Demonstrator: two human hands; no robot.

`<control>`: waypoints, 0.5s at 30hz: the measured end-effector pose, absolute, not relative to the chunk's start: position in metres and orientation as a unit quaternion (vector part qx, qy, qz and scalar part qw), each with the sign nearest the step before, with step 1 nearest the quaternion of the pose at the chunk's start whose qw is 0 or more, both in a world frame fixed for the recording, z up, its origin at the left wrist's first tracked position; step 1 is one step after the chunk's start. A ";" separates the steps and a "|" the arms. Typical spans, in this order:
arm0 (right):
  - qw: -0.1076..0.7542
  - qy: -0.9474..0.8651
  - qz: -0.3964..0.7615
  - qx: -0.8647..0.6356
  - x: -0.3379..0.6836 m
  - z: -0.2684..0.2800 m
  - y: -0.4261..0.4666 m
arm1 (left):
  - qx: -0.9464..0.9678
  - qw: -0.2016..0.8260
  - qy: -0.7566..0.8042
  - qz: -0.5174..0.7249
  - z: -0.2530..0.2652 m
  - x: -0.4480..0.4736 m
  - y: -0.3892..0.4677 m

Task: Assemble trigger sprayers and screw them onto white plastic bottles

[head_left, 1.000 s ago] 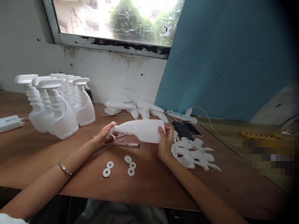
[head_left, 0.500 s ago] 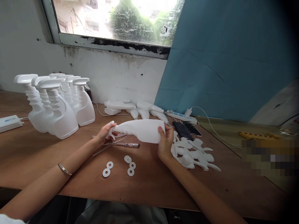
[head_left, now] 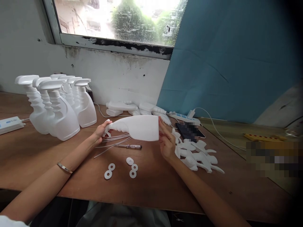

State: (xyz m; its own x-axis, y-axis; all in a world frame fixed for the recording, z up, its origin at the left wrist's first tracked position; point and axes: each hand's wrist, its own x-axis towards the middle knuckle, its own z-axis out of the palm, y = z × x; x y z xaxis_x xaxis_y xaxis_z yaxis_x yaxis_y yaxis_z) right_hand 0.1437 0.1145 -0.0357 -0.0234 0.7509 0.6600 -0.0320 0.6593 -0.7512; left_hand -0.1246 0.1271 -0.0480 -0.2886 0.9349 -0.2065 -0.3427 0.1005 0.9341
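Note:
A white spray bottle is held lying sideways above the table, its trigger head to the left and its flat base to the right. My left hand is closed around the trigger head, which it partly hides. At the base, my right hand has its fingers stretched out against or just beside the bottom, not wrapped round the bottle. Below the bottle lie a clear-handled screwdriver and several thin white tubes. Nearer to me are several white ring washers.
Several assembled spray bottles stand at the left. Bottles without heads lie by the wall. Loose white trigger heads are piled at the right, near a phone and a power strip with cables. A white box sits far left.
The bottle has shifted left and slightly up with my left hand. My right hand has loosened its grip on the bottle's lower end, and its fingers now extend at the base.

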 end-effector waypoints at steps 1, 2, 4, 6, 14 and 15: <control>0.636 -0.641 0.323 -0.283 0.144 -0.036 0.116 | 0.275 0.517 0.532 0.611 -0.048 -0.126 0.128; 0.633 -0.634 0.337 -0.288 0.144 -0.036 0.117 | 0.269 0.510 0.539 0.614 -0.049 -0.127 0.128; 0.633 -0.630 0.344 -0.291 0.144 -0.035 0.118 | 0.261 0.500 0.549 0.617 -0.049 -0.128 0.128; 0.627 -0.649 0.330 -0.277 0.144 -0.034 0.117 | 0.259 0.493 0.550 0.622 -0.049 -0.128 0.128; 0.641 -0.642 0.289 -0.305 0.146 -0.042 0.122 | 0.292 0.480 0.502 0.658 -0.049 -0.125 0.127; 0.649 -0.632 0.281 -0.317 0.145 -0.042 0.122 | 0.299 0.480 0.494 0.661 -0.048 -0.125 0.127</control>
